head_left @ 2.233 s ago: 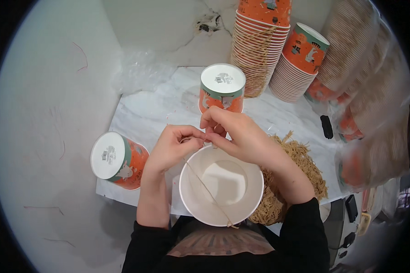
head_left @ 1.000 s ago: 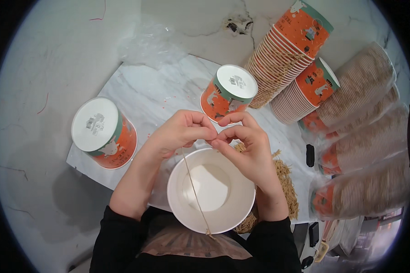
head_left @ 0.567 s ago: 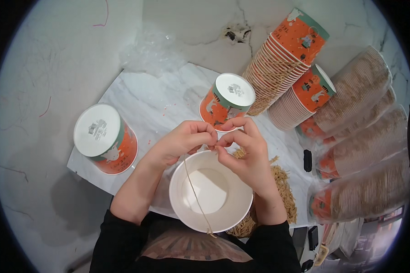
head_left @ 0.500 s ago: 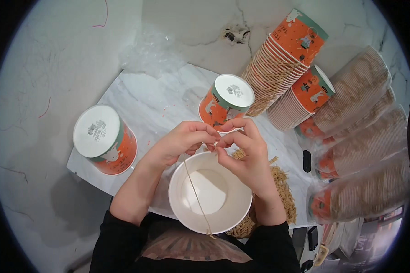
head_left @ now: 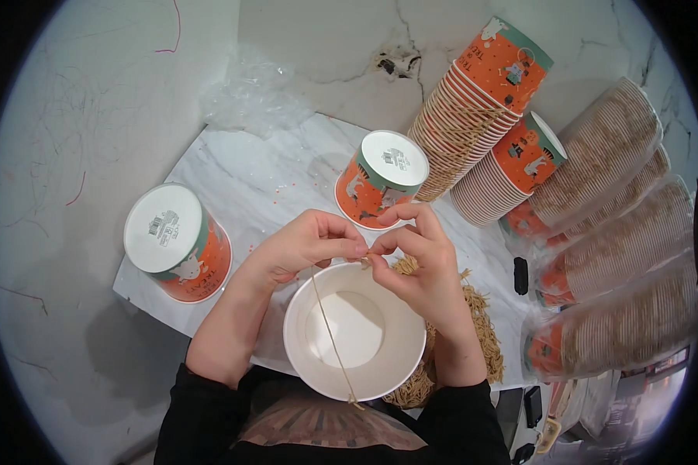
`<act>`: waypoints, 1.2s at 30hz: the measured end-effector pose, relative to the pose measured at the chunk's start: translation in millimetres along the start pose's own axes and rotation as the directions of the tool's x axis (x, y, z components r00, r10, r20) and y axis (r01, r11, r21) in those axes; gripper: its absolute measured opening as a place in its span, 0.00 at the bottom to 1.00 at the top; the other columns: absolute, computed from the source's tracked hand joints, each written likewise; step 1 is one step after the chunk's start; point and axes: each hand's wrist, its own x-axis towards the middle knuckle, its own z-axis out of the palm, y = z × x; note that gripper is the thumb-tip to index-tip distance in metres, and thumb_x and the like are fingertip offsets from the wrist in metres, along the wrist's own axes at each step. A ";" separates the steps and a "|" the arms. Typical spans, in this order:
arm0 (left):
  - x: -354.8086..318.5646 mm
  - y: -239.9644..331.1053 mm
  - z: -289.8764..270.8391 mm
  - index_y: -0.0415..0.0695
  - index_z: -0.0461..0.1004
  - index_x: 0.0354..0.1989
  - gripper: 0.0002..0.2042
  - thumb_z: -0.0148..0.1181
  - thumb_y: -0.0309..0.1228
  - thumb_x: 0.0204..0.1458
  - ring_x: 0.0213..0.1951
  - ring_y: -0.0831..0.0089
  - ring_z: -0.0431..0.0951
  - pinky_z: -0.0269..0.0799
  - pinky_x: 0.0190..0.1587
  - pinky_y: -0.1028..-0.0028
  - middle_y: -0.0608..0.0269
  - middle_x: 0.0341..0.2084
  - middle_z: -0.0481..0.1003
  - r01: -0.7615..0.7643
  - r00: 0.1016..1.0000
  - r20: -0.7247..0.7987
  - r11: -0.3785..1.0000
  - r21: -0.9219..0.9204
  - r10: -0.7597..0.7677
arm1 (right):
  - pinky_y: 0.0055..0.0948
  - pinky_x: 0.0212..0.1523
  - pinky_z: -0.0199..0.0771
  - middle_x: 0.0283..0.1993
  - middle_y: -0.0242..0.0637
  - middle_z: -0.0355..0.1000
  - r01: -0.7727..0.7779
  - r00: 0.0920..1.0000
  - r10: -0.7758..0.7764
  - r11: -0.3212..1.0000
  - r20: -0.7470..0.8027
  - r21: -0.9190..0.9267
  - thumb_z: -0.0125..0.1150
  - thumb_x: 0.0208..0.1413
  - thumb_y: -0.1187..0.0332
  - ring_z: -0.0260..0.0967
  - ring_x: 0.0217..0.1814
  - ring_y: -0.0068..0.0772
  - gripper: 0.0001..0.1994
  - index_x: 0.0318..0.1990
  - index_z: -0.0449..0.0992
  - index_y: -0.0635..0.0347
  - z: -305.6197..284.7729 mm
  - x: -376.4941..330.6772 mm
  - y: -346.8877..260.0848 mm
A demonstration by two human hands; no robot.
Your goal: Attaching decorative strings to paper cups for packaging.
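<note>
left fingertips [head_left: 358,246] closer, white tub [head_left: 357,333] beside grip [head_left: 302,246]

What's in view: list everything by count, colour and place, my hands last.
Table: 1, white marbled, centre
Open bucket: 1, white inside, near centre
Strung cord: 1, tan, across the open bucket's mouth
Cord pile: 1, tan, right of the open bucket
Upturned buckets: 2, orange and green, white-based, left and back centre
Nested bucket stacks: 2, orange, back right
Wrapped stacks: at least 4, orange, in clear plastic, far right
Plastic film: 1, clear, back left
Small object: 1, black, table's right
Sleeves: 2, black, lower edge
Left hand: 1, bare, over the far rim, on the cord
Right hand: 1, bare, fingertips near the left's
</note>
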 end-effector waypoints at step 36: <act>10.3 -4.4 16.1 0.39 0.72 0.38 0.04 0.60 0.23 0.58 0.38 0.82 0.79 0.74 0.41 0.81 0.66 0.34 0.78 -0.251 0.964 -0.114 0.965 -0.081 0.241 | 0.23 0.41 0.75 0.47 0.37 0.68 -0.169 0.985 0.173 0.928 0.016 0.332 0.61 0.55 0.80 0.71 0.41 0.25 0.04 0.37 0.74 0.67 12.0 3.1 41.2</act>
